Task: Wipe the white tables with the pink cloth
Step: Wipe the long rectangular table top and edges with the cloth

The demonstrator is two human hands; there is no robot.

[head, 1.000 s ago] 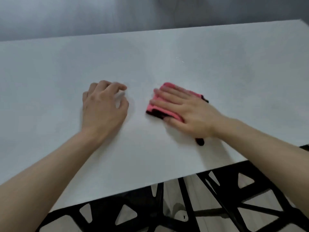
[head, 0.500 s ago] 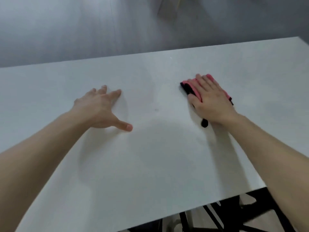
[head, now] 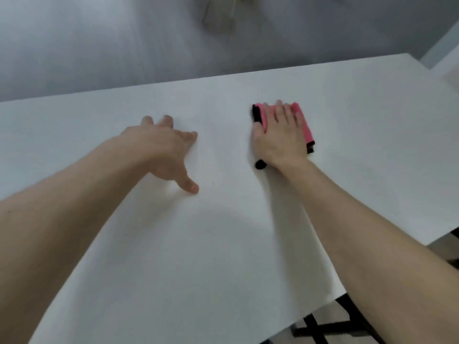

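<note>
- Head view looks down on a white table [head: 223, 244] that fills most of the frame; both bare forearms reach in from 6 o'clock
- Pink cloth [head: 301, 122] lies folded flat on the tabletop at approx 1 o'clock from frame centre, well short of the table's far edge
- Cloth has black trim [head: 255, 112] along its 9 o'clock side, plus a dark corner at its 4 o'clock end & a small black bit poking out by the wrist at 7 o'clock
- Right hand [head: 279, 140] lies palm-down on top of the cloth, fingers straight & close together pointing to 12 o'clock, pressing it to the table; nothing curled round it, thumb along the cloth's 9 o'clock edge
- Left hand [head: 161, 150] is palm-down on bare tabletop at 9 o'clock of the cloth, well apart from it; fingers spread & relaxed, thumb stuck out toward 5 o'clock, holding nothing
- Grey floor [head: 99, 45] shows beyond the far edge at 12 o'clock, w/ a blurred tan object [head: 221, 16] there, too smeared to identify
- Black frame [head: 315, 328] shows below the table's near edge at 5 o'clock
- Pale surface [head: 447, 68] at 2 o'clock past the table corner; can't tell what it is
</note>
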